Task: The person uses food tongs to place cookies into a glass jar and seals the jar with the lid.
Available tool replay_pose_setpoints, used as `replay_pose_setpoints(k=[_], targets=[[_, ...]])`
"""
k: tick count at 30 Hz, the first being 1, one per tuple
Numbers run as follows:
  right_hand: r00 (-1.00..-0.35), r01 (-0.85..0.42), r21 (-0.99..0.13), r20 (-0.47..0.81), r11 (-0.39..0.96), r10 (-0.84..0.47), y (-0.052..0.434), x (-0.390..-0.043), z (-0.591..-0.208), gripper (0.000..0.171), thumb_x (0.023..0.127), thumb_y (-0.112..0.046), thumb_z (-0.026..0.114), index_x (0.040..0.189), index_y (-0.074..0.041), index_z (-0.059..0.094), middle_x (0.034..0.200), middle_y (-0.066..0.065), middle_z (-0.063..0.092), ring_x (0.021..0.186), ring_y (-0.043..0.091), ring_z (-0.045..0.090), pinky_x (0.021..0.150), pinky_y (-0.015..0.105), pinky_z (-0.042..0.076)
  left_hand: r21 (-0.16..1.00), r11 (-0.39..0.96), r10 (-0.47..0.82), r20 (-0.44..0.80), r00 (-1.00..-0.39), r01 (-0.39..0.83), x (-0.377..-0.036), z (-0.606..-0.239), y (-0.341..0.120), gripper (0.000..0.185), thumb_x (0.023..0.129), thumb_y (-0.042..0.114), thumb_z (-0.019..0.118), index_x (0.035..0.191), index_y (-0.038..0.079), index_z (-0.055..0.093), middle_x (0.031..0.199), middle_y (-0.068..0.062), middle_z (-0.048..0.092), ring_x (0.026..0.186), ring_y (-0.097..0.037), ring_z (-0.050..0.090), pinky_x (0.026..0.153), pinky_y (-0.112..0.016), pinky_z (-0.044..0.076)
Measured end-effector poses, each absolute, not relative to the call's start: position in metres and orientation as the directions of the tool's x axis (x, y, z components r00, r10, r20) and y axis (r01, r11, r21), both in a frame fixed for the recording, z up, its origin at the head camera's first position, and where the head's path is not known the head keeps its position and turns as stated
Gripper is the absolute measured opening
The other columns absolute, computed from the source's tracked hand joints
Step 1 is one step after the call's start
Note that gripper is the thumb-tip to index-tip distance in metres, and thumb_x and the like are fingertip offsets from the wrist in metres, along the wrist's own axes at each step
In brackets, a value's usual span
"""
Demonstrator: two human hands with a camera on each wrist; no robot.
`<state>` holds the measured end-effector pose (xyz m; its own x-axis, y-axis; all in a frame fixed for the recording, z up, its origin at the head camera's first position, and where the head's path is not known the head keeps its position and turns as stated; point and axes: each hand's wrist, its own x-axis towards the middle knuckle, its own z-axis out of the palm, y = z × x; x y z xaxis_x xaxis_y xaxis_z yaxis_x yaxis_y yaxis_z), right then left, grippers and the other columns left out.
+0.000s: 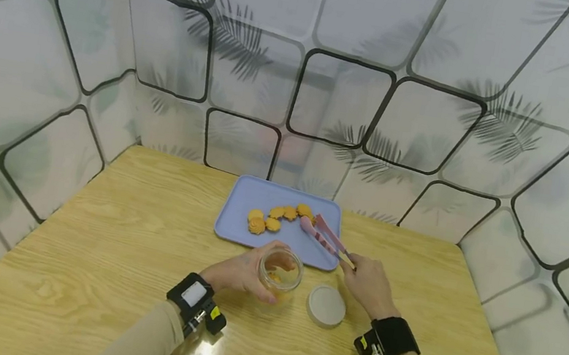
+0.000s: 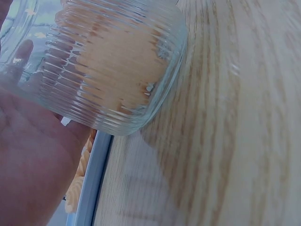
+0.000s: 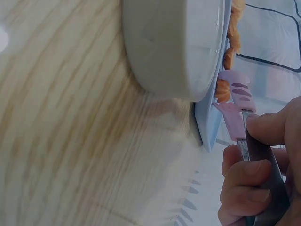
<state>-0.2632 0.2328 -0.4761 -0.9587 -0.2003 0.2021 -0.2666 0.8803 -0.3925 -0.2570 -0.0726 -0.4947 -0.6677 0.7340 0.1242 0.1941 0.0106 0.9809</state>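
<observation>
My left hand (image 1: 246,271) grips a ribbed clear glass jar (image 1: 275,300) from its left side; the jar's mouth faces up. Inside the jar, pale orange cookies (image 2: 120,66) show through the glass. In my right hand (image 1: 369,283) is a pair of tongs (image 3: 263,174) with pink tips and dark handles. Those tips reach over the right part of a blue tray (image 1: 244,193), one on each side of a cookie (image 3: 223,90); whether they touch it I cannot tell. Several more piped-looking cookies (image 1: 256,225) lie on the tray to the left of the tongs.
A round whitish lid (image 1: 327,306) lies on the wooden table (image 1: 140,241) between the jar and my right wrist. Behind the tray, a patterned curtain (image 1: 244,146) rises at the table's back edge. Bands with small cameras (image 1: 392,343) sit on both wrists.
</observation>
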Motion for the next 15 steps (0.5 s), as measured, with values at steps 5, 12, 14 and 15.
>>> replay_pose_setpoints(k=[5,12,14,15], targets=[[-0.976,-0.213,-0.441,0.139,0.872,-0.169,0.2290,-0.2638,-0.4774,0.029,0.100,-0.017,0.063,0.117,0.004,0.072,0.063,0.005,0.055,0.046,0.010,0.034,0.047,0.024,0.027,0.984,0.011,0.734,0.112,-0.670,0.176,-0.2557,-0.4963,-0.0735,0.089,0.075,0.000,0.088,0.146,0.016,0.038,0.144,-0.013,0.056,0.138,-0.024,0.049,0.117,-0.047,0.037],[-0.972,-0.219,-0.443,0.173,0.869,-0.157,0.2291,-0.2623,-0.4788,0.020,0.101,-0.015,0.060,0.100,0.000,0.074,0.061,0.002,0.049,0.047,0.010,0.034,0.046,0.024,0.027,0.986,0.011,0.732,0.107,-0.673,0.169,-0.2561,-0.4955,-0.0735,0.088,0.075,-0.001,0.087,0.146,0.018,0.038,0.145,-0.012,0.055,0.137,-0.023,0.048,0.117,-0.048,0.037],[-0.964,-0.247,-0.426,0.202,0.871,-0.174,0.2300,-0.2608,-0.4796,0.019,0.101,-0.013,0.061,0.085,-0.004,0.068,0.057,0.000,0.043,0.048,0.011,0.035,0.047,0.024,0.026,0.986,0.010,0.732,0.106,-0.673,0.166,-0.2559,-0.4952,-0.0741,0.088,0.075,-0.001,0.087,0.146,0.017,0.038,0.145,-0.013,0.055,0.137,-0.023,0.048,0.117,-0.048,0.037],[-0.959,-0.260,-0.421,0.216,0.869,-0.183,0.2307,-0.2597,-0.4797,0.020,0.100,-0.012,0.061,0.082,-0.003,0.065,0.056,-0.001,0.041,0.048,0.011,0.035,0.047,0.024,0.026,0.986,0.009,0.732,0.105,-0.673,0.165,-0.2558,-0.4949,-0.0743,0.088,0.075,-0.001,0.087,0.146,0.017,0.038,0.145,-0.013,0.055,0.138,-0.023,0.048,0.117,-0.049,0.037]])
